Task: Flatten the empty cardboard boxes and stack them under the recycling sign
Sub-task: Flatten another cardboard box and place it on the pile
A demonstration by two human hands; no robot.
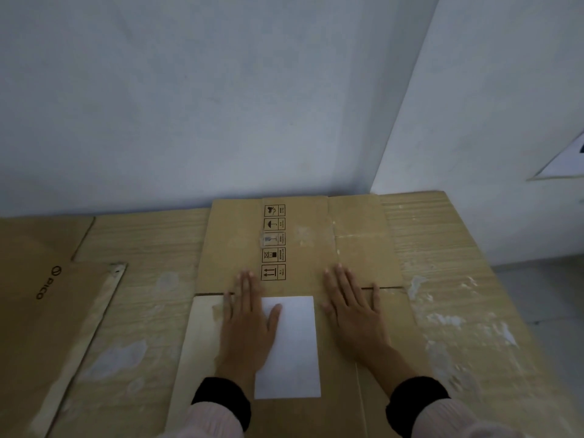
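I looked into a corner of a plain room. The pale blue-grey painted wall (196,99) filled the upper part of my view, bare and evenly lit, with no window in sight. A second white wall (493,121) met it at a vertical corner right of centre and ran toward me. On that wall, at the far right edge, hung a white paper sheet (565,159), cut off by the frame, its print unreadable. Below stood the light wood-grain counter (448,248), its top scuffed with whitish patches. Past its right edge I saw a strip of grey floor (546,295). The light was dim and soft.
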